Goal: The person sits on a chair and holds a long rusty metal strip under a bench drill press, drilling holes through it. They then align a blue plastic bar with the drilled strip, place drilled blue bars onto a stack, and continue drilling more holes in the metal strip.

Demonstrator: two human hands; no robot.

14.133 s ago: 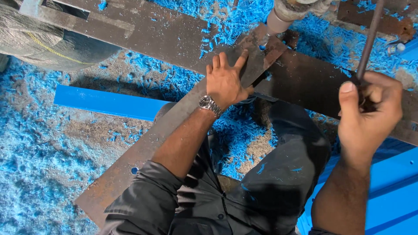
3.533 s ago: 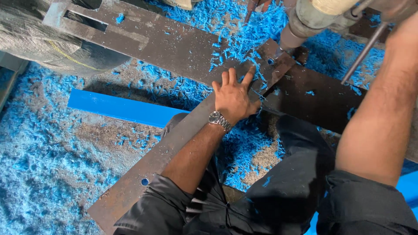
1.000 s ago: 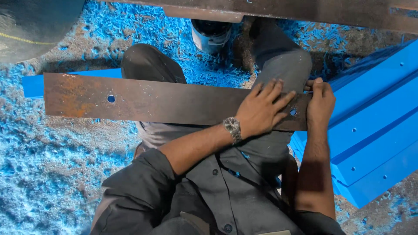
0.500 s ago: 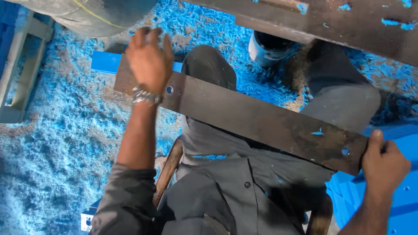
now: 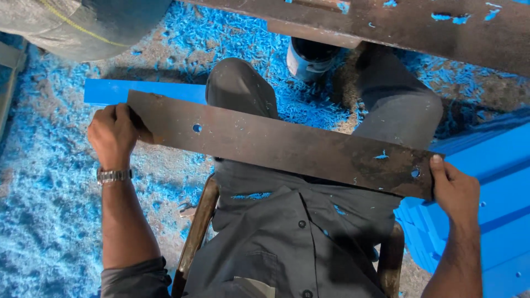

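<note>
A long rusty brown metal bar (image 5: 287,146) with a hole near each end lies across my lap, tilted down to the right. My left hand (image 5: 113,135), with a silver wristwatch, grips the bar's left end. My right hand (image 5: 455,190) holds its right end, thumb up beside the hole. I sit on a wooden stool (image 5: 193,237) in grey trousers and a grey shirt. A flat blue bar (image 5: 143,91) lies on the floor behind the left end.
Blue shavings (image 5: 38,209) cover the floor. A stack of blue painted bars (image 5: 491,209) lies at the right. A heavy rusty machine table (image 5: 397,27) runs along the top, with a small white pot (image 5: 306,58) under it. A grey sack (image 5: 94,22) sits at the top left.
The view has swung from the drill to my lap. The bar came off the machine table, and my hands now hold it by both ends, more level than half a second ago.
</note>
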